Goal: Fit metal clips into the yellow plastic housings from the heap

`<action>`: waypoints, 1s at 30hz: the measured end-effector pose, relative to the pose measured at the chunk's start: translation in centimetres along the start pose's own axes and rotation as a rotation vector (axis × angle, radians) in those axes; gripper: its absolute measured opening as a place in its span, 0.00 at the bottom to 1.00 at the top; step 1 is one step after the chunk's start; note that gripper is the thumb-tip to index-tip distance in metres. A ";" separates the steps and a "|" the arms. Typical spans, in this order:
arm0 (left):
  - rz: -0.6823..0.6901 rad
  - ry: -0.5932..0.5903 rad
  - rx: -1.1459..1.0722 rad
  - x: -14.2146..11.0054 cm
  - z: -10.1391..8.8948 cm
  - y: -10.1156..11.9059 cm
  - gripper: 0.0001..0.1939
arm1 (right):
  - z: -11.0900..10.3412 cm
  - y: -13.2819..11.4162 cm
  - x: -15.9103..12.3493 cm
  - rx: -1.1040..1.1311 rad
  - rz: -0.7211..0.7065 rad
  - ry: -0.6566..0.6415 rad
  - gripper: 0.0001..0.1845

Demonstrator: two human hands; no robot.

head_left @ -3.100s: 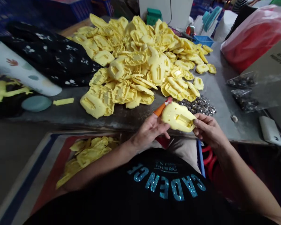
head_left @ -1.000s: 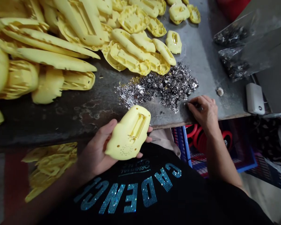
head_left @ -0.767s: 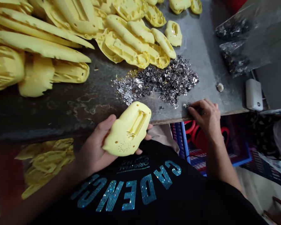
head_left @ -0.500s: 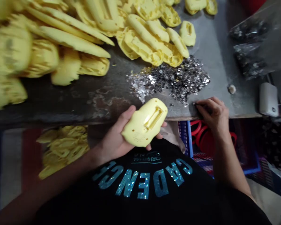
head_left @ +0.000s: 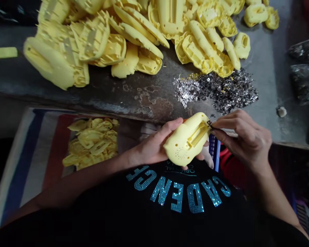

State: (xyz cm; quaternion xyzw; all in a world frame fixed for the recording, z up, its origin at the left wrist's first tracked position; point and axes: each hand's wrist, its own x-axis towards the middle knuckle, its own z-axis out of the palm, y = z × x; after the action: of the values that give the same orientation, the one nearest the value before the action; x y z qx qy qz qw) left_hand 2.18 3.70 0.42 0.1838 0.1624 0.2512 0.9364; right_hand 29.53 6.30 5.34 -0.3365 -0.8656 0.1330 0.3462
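- One yellow plastic shell (head_left: pixel 179 135), the left hand (head_left: pixel 157 144) curled round it, near the tabletop (head_left: pixel 105 92) edge.
- Now the right hand (head_left: pixel 247 139) pinches a small metal plate (head_left: pixel 209 123) by the shell's recess (head_left: pixel 197 134)!
- Glittering metal pieces (head_left: pixel 229 90) heap beyond.

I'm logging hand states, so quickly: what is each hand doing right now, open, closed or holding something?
Left hand: holding a rounded yellow plastic shell.
Right hand: closed, pinching a small dark metallic piece by the shell's edge.
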 end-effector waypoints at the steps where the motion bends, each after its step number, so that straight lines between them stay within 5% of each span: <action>1: -0.007 -0.010 -0.002 -0.1 0.0 0.0 0.43 | 0.0 0.0 0.0 -0.009 -0.010 -0.008 0.13; 15: 0.024 0.012 0.033 0.1 0.4 -0.6 0.43 | -1.0 -1.5 0.1 -0.228 -0.108 -0.141 0.25; 25: 0.053 0.035 -0.035 -0.2 -0.5 -1.3 0.52 | 0.5 -2.3 -1.9 -0.304 -0.052 0.014 0.33; 30: 0.054 0.065 -0.034 -0.3 -0.4 -1.6 0.58 | 1.4 -2.8 -3.0 -0.345 -0.061 0.035 0.30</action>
State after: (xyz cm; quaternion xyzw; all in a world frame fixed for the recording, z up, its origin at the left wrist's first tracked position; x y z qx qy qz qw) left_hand 2.41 2.41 -0.56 0.1637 0.1835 0.2848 0.9265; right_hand 28.78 2.24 4.06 -0.3668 -0.8792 -0.0340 0.3022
